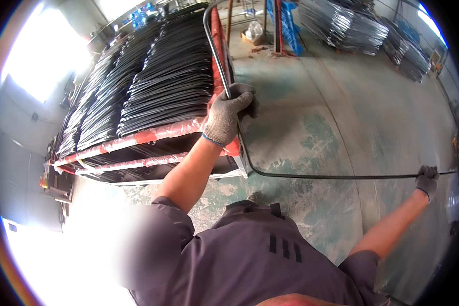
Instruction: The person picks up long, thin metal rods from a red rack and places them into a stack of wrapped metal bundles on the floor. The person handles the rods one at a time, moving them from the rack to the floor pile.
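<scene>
My left hand [228, 113], in a grey knit glove, is closed around one leg of a long bent black metal rod [316, 176] beside the corner of a rack. The rod runs up past the rack, bends near the floor and stretches right. My right hand [427, 179], also gloved, grips the rod's far right part, arm stretched out. The rack [148, 136] has red-wrapped rails and carries several rows of stacked black bent rods [163, 81].
The floor [341, 117] is worn green-grey concrete. Piles of shiny metal frames [352, 23] lie at the back right, with a blue pallet [290, 20] and a red post near them. Bright windows glare at the left.
</scene>
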`<state>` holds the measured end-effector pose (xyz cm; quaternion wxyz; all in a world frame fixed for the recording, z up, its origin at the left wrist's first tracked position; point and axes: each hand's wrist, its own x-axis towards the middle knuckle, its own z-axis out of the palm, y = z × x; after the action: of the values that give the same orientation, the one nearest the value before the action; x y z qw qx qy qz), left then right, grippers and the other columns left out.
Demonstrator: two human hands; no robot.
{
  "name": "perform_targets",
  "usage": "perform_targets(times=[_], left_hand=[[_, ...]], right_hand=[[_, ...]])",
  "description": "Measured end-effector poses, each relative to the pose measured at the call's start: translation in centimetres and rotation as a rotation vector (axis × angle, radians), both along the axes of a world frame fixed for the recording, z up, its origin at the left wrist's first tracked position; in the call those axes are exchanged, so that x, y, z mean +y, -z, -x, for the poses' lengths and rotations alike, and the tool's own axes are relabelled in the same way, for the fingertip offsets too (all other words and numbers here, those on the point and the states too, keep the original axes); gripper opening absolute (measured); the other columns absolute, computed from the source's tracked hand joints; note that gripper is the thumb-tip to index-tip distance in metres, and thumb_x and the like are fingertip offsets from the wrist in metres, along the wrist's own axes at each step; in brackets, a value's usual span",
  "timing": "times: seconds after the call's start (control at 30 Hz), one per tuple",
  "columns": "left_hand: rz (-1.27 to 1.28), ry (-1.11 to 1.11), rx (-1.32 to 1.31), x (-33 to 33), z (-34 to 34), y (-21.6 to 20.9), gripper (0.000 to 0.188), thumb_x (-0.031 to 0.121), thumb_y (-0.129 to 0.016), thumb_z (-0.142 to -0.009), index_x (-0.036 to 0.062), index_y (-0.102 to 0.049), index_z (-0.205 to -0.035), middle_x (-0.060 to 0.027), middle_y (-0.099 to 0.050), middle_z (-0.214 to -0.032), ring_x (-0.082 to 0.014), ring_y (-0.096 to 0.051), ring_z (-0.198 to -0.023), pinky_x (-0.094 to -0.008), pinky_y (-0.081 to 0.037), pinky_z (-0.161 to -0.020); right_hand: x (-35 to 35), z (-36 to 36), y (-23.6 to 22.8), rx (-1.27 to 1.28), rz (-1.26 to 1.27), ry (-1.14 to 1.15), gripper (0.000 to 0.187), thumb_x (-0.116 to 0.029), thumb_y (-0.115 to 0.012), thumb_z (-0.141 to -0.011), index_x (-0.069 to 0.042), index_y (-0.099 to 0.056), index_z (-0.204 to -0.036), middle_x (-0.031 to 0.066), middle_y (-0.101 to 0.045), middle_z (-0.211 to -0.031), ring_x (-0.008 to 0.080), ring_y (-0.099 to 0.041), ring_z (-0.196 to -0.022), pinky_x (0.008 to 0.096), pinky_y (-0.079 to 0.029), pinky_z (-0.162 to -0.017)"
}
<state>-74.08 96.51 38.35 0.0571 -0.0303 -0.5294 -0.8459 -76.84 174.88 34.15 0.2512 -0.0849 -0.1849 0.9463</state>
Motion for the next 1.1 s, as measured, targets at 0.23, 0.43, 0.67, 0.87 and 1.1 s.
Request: perform_targets(times=[0.23, 0.43, 0.67, 0.87, 1.1], left_hand=[[0.16, -0.41, 0.091, -10.7, -2.3, -3.6, 0.008, 0.005, -0.063, -0.099, 0.0016, -0.068, -0.105, -0.0079, -0.068, -0.084, -0.0136, -0.061, -0.064, -0.0268, -0.049, -0.059], [0.674, -0.8, 0.166, -16.8, -6.2, -9.1, 0.015, 0.006, -0.066, -0.097, -0.0002, -0.073, -0.109, -0.0072, -0.072, -0.083, -0.0118, -0.061, -0.064, -0.0255, -0.047, -0.059], [1.34, -1.007, 0.449, -22.0, -10.9, -16.1, 0.013, -0.008, -0.062, -0.092, -0.0022, -0.07, -0.101, -0.0086, -0.067, -0.099, -0.0142, -0.064, -0.078, -0.0267, -0.053, -0.069], [0.628, -1.102, 0.214, -23.5, -14.4, -10.0, 0.018, 0.012, -0.06, -0.107, -0.0035, -0.069, -0.109, -0.0102, -0.073, -0.108, -0.0186, -0.07, -0.089, -0.0311, -0.059, -0.082], [-0.207, -0.687, 0.357, -18.2, -13.1, -1.2, 0.026, 0.023, -0.057, -0.109, 0.0015, -0.069, -0.118, -0.0149, -0.072, -0.112, -0.0303, -0.068, -0.105, -0.045, -0.054, -0.099]], right_hand=[[-16.1, 13.6, -0.3, -0.061, -0.5, -0.083, 0.019, -0.02, -0.061, -0.107, -0.007, -0.065, -0.094, 0.002, -0.059, -0.078, 0.0152, -0.053, -0.068, 0.0303, -0.045, -0.063], [-29.5, 20.8, -1.2, -0.2, -0.659, -0.29, 0.019, -0.022, -0.067, -0.104, -0.003, -0.07, -0.102, 0.0063, -0.07, -0.089, 0.0212, -0.069, -0.087, 0.0343, -0.056, -0.078], [-45.4, 24.4, -0.7, -0.102, -0.446, -0.509, 0.021, -0.014, -0.06, -0.107, 0.006, -0.065, -0.11, 0.0184, -0.071, -0.106, 0.033, -0.07, -0.099, 0.0483, -0.059, -0.1], [-52.9, 26.6, 3.2, -0.069, -0.217, -0.756, 0.02, -0.015, -0.057, -0.108, 0.004, -0.064, -0.107, 0.0179, -0.071, -0.103, 0.0341, -0.071, -0.1, 0.051, -0.061, -0.096], [-59.4, 20.1, 4.0, -0.075, -0.068, -0.927, 0.021, -0.018, -0.054, -0.109, 0.0, -0.066, -0.109, 0.0161, -0.072, -0.105, 0.0331, -0.072, -0.1, 0.0499, -0.062, -0.095]])
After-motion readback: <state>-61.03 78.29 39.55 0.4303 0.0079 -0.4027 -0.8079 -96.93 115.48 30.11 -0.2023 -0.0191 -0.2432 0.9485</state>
